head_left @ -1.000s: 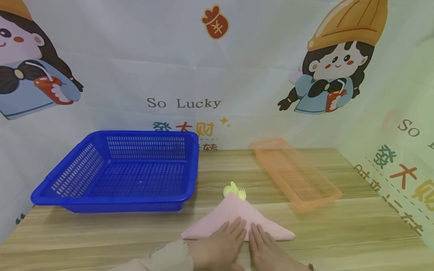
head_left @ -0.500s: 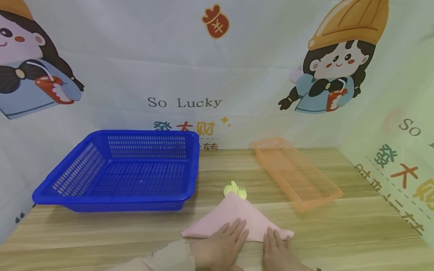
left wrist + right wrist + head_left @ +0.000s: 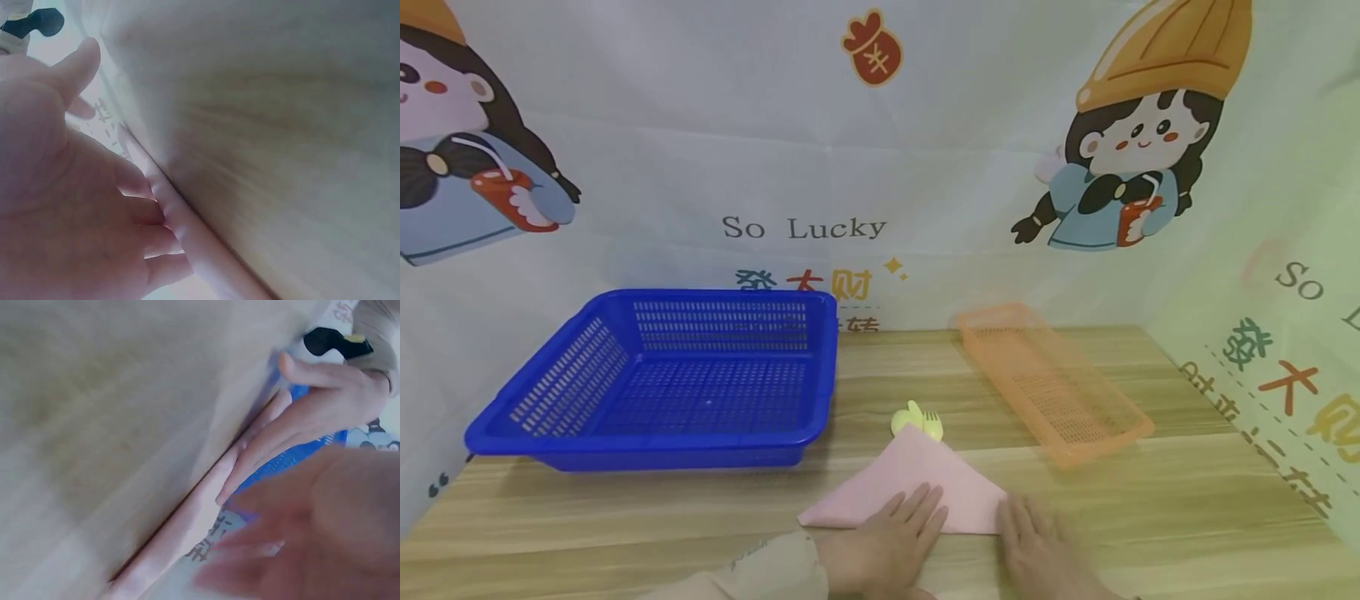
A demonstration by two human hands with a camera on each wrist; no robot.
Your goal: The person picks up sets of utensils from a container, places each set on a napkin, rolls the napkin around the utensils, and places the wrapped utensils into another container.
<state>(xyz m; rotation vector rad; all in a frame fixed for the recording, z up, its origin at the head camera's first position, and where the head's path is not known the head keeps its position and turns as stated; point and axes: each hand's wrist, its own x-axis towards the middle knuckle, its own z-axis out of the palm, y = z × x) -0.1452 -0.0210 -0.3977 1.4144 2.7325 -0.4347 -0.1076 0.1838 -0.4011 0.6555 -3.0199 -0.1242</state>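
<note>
At the left of the tabletop stands a blue basket. Right of it, near the front edge, lies a pink cloth, folded to a triangle with its apex pointing away from the person. The left hand rests flat on its lower middle, fingers straight and grasping nothing. Pale yellow-green cutlery, a fork included, shows beyond the apex. The right hand, fingers extended and blurred, covers the right corner; its pressure cannot be told. Farther right lies an orange basket. The step appears to be smoothing the fold; the next move probably calls for steadying the cloth while attending to a corner.
</note>
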